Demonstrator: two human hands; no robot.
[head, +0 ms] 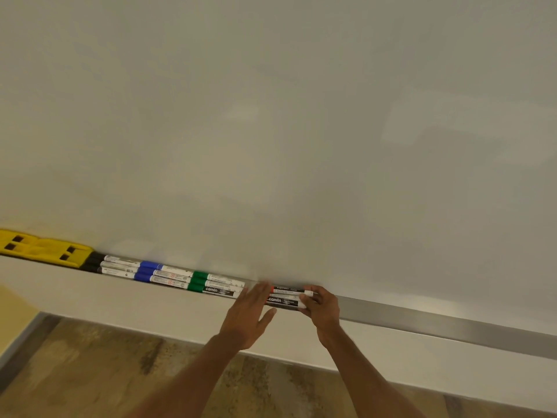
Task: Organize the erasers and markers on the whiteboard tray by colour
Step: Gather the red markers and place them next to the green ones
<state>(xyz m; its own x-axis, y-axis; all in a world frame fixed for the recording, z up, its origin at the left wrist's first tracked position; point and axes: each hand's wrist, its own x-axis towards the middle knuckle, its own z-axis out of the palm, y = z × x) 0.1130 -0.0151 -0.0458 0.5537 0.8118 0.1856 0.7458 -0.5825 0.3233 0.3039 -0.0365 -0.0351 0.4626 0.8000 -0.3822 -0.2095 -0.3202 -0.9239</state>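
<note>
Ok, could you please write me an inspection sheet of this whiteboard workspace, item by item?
surface: metal tray under the whiteboard.
job's things: yellow erasers far left, then black markers, blue markers, green markers in groups; held markers rightmost, one shows red.
clutter: nothing seen.
grips: left hand fingers straight, by the held markers' left ends; right hand curled round their right ends.
cables: nothing seen.
surroundings: pale wall below, speckled floor.

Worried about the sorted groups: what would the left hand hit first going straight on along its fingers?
The left hand would likely meet the marker bundle held by the right hand, not the green markers; blurred fingers leave depth unclear.
</note>
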